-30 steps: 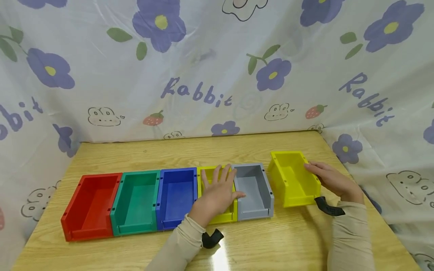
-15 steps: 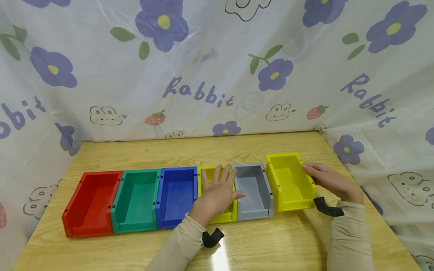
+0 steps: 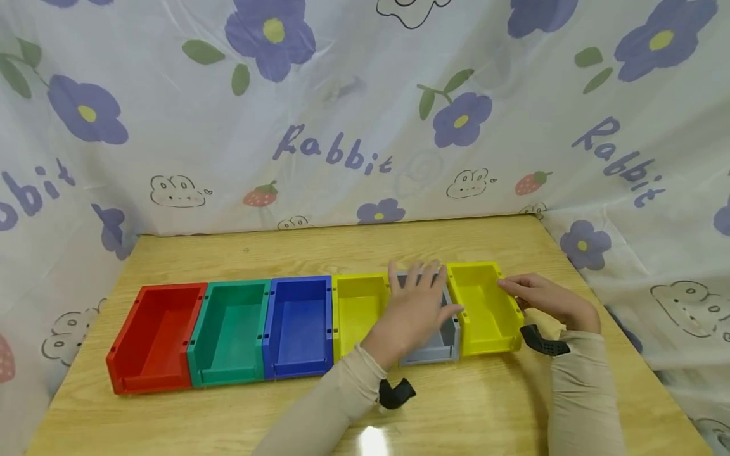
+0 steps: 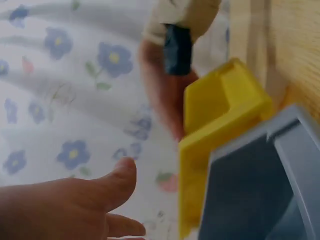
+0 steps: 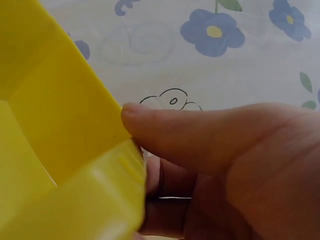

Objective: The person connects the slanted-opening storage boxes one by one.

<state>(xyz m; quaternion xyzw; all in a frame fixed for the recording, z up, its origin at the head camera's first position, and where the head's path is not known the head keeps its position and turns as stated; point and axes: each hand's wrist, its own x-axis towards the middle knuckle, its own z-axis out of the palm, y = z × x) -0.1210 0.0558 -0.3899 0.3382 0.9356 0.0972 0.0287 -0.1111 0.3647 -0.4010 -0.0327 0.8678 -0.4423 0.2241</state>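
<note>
A yellow storage bin [image 3: 483,307] stands at the right end of a row, beside a grey storage bin [image 3: 424,356]. My right hand [image 3: 547,299] grips its right wall, and in the right wrist view the thumb [image 5: 170,132] lies at the rim with fingers curled below. Over the grey bin hovers my left hand [image 3: 410,316], fingers spread and straight, partly hiding it. The left wrist view shows that hand [image 4: 75,202] apart from the grey bin [image 4: 250,185]. A second yellow bin [image 3: 359,307] sits left of the grey one.
Further left in the row stand a blue bin [image 3: 301,323], a green bin [image 3: 230,329] and a red bin [image 3: 156,335]. They share a wooden table [image 3: 274,250]. Behind it hangs a flowered curtain [image 3: 342,82], which also runs along both sides.
The right hand has brought its yellow bin left and down, beside the grey bin. My left hand has shifted right, from the other yellow bin to over the grey bin.
</note>
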